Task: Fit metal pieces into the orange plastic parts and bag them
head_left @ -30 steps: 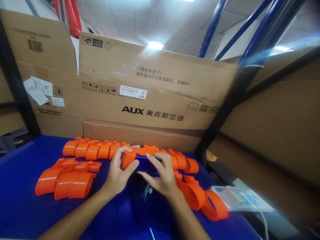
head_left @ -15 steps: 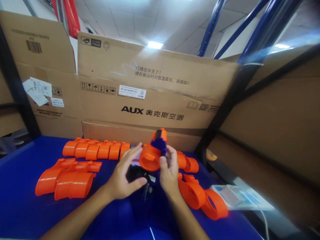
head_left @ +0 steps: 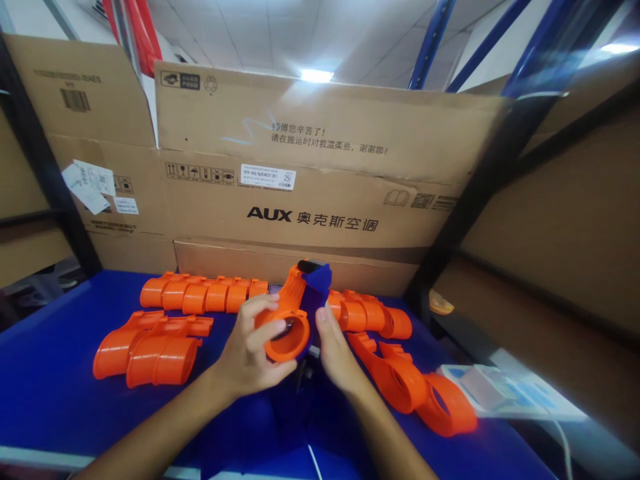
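Note:
An orange tape dispenser (head_left: 293, 293) with a round ring and a blue piece (head_left: 319, 279) at its upper end is held up over the blue table. My left hand (head_left: 255, 347) is wrapped round its ring, one fingertip inside the opening. On the other side, my right hand (head_left: 336, 343) has its thumb up against the dispenser's right edge; its other fingers are hidden behind it, so their grip does not show. Part of a dark object with a grey metal bit (head_left: 314, 351) shows beneath the dispenser, its kind unclear.
Rows of orange dispensers (head_left: 185, 293) line the back of the table (head_left: 55, 393). More dispensers (head_left: 163, 360) lie at left, and others (head_left: 445, 403) at right. A cardboard sheet (head_left: 320, 193) stands behind. A white box (head_left: 487, 387) and a cable sit at right.
The dispenser has turned so that its ring opening faces me. My left hand has gone from open beside it to gripping the ring. My right thumb has shifted up along its side.

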{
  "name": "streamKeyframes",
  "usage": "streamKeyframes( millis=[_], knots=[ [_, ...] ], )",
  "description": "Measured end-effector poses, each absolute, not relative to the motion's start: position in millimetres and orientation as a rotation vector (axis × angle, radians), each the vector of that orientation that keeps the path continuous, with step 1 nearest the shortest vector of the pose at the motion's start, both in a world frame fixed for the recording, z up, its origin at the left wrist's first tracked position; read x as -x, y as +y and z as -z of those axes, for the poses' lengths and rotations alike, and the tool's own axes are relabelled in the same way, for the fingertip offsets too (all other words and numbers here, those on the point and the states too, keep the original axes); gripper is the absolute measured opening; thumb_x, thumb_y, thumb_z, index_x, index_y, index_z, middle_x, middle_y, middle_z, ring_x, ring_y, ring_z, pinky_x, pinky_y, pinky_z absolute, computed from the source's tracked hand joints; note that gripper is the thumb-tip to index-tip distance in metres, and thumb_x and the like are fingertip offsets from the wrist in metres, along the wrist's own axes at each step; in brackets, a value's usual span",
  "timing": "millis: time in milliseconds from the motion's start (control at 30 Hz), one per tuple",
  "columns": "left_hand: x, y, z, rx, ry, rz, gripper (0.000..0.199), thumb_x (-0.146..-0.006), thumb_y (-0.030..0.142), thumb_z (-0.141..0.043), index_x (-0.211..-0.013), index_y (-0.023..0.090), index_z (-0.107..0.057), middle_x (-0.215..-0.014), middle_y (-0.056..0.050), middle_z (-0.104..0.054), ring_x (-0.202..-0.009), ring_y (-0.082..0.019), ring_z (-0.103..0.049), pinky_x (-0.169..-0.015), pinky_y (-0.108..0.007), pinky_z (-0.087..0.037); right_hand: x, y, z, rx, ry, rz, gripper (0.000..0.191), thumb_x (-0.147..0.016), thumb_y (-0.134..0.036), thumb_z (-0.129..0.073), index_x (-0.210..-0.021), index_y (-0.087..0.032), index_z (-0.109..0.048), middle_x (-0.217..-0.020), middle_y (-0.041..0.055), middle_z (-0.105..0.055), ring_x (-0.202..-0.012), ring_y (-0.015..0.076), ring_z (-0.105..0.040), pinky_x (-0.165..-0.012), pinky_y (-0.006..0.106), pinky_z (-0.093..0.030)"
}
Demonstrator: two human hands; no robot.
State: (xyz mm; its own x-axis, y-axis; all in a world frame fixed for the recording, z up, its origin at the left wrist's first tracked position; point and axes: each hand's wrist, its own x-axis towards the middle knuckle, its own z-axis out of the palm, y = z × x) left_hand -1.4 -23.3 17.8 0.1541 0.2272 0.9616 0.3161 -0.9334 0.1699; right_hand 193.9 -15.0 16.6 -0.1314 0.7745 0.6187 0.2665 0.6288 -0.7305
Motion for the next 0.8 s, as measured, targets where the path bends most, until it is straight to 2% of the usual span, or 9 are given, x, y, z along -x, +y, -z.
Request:
streamKeyframes(
  millis=[133,200,300,400,500,800],
  knots=[
    [40.9,-25.9,-36.8,2.308,-0.658,1.745,0.099,-0.063,0.011,-0.085,-0.145,0.033,-0.035,-0.142,-0.014,-0.049,-0.128,-0.035,-0.058,-0.104,-0.061,-0.050,-191.7,-23.7,-37.9,0.858,-1.672,-0.938,0.052,-0.104,-0.059,-0.036,-0.142,-0.026,-0.048,-0.122,0.0090,-0.072,-0.114,0.0245,-0.067,-0.101,0.043,-0.052],
    [72.7,-30.2,-45.5,2.320,-0.712,1.597,0.099,-0.066,0.012,-0.084,-0.148,0.034,-0.031,-0.142,-0.013,-0.052,-0.128,-0.034,-0.059,-0.104,-0.061,-0.050,-192.1,-23.9,-45.4,0.824,-1.628,-0.930,0.048,-0.105,-0.056,-0.036,-0.139,-0.025,-0.048,-0.110,0.0086,-0.075,-0.102,0.0235,-0.070,-0.094,0.042,-0.053],
    [122.2,-40.1,-50.6,2.480,-0.776,1.203,0.091,-0.072,0.016,-0.081,-0.148,0.034,-0.034,-0.144,-0.013,-0.054,-0.131,-0.034,-0.057,-0.105,-0.058,-0.050,-195.1,-21.5,-50.9,0.809,-1.511,-0.845,0.043,-0.105,-0.053,-0.040,-0.133,-0.023,-0.051,-0.097,0.0067,-0.076,-0.091,0.0219,-0.069,-0.087,0.039,-0.053],
    [156.0,-50.0,-44.3,2.561,-0.872,0.858,0.085,-0.078,0.018,-0.075,-0.151,0.034,-0.034,-0.147,-0.013,-0.055,-0.131,-0.033,-0.057,-0.106,-0.055,-0.050,-198.4,-20.1,-54.1,0.778,-1.454,-0.799,0.039,-0.103,-0.051,-0.045,-0.127,-0.022,-0.055,-0.091,0.0053,-0.075,-0.087,0.0213,-0.068,-0.082,0.036,-0.052],
    [166.8,-55.8,-31.9,2.581,-0.947,0.617,0.083,-0.078,0.019,-0.071,-0.153,0.033,-0.037,-0.147,-0.011,-0.057,-0.130,-0.033,-0.058,-0.107,-0.054,-0.048,-199.9,-20.3,-56.6,0.750,-1.426,-0.781,0.038,-0.102,-0.051,-0.047,-0.123,-0.021,-0.057,-0.087,0.0046,-0.074,-0.082,0.0207,-0.066,-0.077,0.035,-0.051],
    [154.6,-48.9,-18.2,2.590,-0.982,0.397,0.081,-0.076,0.019,-0.066,-0.153,0.029,-0.041,-0.151,-0.010,-0.054,-0.131,-0.036,-0.055,-0.106,-0.055,-0.046,-200.8,-22.9,-59.2,0.720,-1.397,-0.779,0.033,-0.102,-0.048,-0.048,-0.118,-0.021,-0.060,-0.081,0.0032,-0.072,-0.075,0.0193,-0.063,-0.070,0.033,-0.049]
  ],
)
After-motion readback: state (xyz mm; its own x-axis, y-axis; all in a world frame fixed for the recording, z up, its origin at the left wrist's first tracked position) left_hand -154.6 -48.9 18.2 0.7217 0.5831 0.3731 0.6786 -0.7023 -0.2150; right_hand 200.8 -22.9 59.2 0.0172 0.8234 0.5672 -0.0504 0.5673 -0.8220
